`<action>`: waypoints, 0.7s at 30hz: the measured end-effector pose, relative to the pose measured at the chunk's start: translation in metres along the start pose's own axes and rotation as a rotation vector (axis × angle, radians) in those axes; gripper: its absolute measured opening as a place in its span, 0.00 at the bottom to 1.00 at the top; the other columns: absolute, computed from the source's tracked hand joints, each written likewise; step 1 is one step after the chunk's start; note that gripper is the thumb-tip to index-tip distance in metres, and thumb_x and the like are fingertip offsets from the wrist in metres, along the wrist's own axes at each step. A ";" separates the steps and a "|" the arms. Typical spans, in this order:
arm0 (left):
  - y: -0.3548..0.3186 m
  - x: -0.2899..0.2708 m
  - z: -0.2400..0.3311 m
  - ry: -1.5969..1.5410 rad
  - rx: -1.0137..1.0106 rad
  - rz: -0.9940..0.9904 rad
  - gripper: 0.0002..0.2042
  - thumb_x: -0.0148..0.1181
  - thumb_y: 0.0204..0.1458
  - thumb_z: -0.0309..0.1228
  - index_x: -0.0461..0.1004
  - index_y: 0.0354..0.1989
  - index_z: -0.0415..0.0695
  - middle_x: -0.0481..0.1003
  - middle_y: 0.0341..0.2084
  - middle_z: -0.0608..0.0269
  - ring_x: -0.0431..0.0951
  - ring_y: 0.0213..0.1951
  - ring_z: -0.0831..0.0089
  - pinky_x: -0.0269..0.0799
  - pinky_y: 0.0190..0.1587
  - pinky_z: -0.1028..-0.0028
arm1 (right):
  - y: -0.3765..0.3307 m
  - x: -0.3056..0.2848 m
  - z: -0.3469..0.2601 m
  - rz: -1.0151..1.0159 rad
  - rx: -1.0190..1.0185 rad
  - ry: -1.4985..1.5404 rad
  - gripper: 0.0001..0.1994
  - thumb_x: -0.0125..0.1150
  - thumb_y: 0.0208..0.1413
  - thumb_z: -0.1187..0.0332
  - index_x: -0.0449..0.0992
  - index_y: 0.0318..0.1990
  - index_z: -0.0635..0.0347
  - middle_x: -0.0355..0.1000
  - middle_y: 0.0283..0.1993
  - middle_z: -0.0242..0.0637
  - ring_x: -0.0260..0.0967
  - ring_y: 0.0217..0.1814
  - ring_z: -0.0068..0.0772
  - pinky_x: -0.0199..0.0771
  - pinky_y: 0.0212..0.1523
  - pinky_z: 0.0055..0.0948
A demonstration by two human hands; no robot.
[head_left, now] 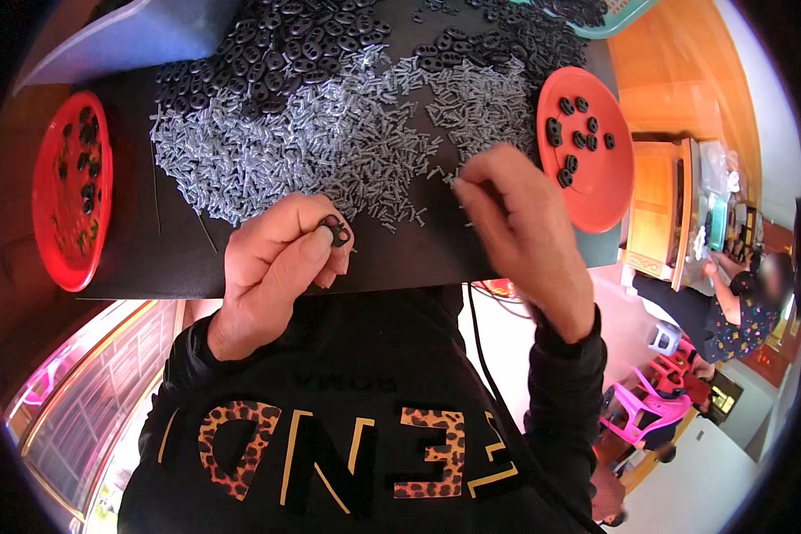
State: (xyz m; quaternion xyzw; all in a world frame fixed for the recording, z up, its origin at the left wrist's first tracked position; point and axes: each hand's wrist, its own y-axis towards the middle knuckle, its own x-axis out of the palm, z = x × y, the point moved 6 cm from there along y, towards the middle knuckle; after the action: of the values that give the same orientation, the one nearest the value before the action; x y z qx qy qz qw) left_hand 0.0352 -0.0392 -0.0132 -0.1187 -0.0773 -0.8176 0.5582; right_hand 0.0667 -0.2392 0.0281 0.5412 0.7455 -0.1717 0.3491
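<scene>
Left hand (271, 267) held a small black plastic part (335, 231) pinched between thumb and curled fingers (316, 242), just above the near edge of the black bench (178, 258). Part was dark, roughly oval, with what looked like two holes and a reddish glint at one; too small to read more. Its long axis ran roughly upper-left to lower-right in view, a thin pin-like tip sticking out toward the right. Right hand (521, 227) hovered over the bench, fingertips (465, 185) pressed together at the edge of the grey springs pile (329, 142); couldn't tell whether they actually gripped a spring. Springs were small grey coils, scattered across the bench middle in no common direction. Behind them, a heap of black parts (285, 44) of the same kind. Orange plate (601, 191) on the right carried about ten black parts; red plate (62, 249) on the left carried a few more. Grey scoop (125, 40) at far left corner, teal basket (618, 22) at far right. Black cable (485, 356) hung down from the bench edge over the person's black top.
</scene>
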 end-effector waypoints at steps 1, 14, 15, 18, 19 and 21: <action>0.000 -0.001 -0.001 -0.003 -0.017 0.005 0.07 0.44 0.60 0.26 0.69 0.35 0.36 0.70 0.25 0.65 0.65 0.23 0.84 0.62 0.27 0.82 | -0.003 -0.004 0.007 -0.029 0.068 -0.111 0.04 0.56 0.52 0.78 0.68 0.34 0.64 0.63 0.29 0.39 0.64 0.26 0.35 0.64 0.28 0.30; 0.003 -0.008 -0.004 -0.073 -0.162 0.075 0.07 0.44 0.57 0.23 0.69 0.33 0.36 0.71 0.25 0.65 0.65 0.24 0.85 0.63 0.28 0.83 | 0.024 0.023 0.016 -0.153 -0.050 -0.453 0.04 0.55 0.52 0.76 0.68 0.34 0.62 0.65 0.34 0.42 0.66 0.31 0.50 0.65 0.29 0.39; 0.003 -0.007 -0.004 -0.075 -0.165 0.076 0.07 0.44 0.57 0.23 0.69 0.33 0.36 0.71 0.25 0.65 0.65 0.24 0.85 0.63 0.28 0.83 | 0.025 0.024 0.016 -0.155 -0.049 -0.452 0.04 0.55 0.52 0.76 0.68 0.34 0.62 0.65 0.34 0.42 0.66 0.31 0.50 0.65 0.29 0.39; 0.003 -0.007 0.001 -0.063 -0.148 0.061 0.07 0.44 0.57 0.24 0.69 0.33 0.36 0.70 0.24 0.66 0.64 0.24 0.85 0.62 0.27 0.83 | 0.030 0.020 0.006 -0.153 -0.040 -0.445 0.04 0.55 0.51 0.76 0.68 0.35 0.62 0.65 0.34 0.42 0.66 0.31 0.49 0.65 0.29 0.40; 0.003 -0.009 0.000 -0.065 -0.154 0.071 0.07 0.45 0.57 0.24 0.69 0.33 0.36 0.70 0.24 0.66 0.64 0.24 0.85 0.62 0.27 0.83 | 0.028 0.017 0.000 -0.179 -0.066 -0.389 0.05 0.56 0.51 0.76 0.68 0.35 0.62 0.65 0.33 0.42 0.66 0.31 0.49 0.65 0.28 0.40; 0.002 -0.011 -0.001 -0.069 -0.161 0.085 0.07 0.45 0.57 0.24 0.69 0.33 0.36 0.70 0.24 0.66 0.64 0.24 0.86 0.62 0.28 0.83 | 0.021 0.016 -0.008 -0.210 -0.094 -0.331 0.05 0.56 0.50 0.76 0.68 0.34 0.62 0.65 0.33 0.42 0.66 0.30 0.49 0.65 0.28 0.40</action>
State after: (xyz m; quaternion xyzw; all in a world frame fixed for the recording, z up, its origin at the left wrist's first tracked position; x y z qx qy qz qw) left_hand 0.0409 -0.0301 -0.0169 -0.1946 -0.0252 -0.7920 0.5781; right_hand 0.0806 -0.2156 0.0248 0.4082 0.7374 -0.2587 0.4718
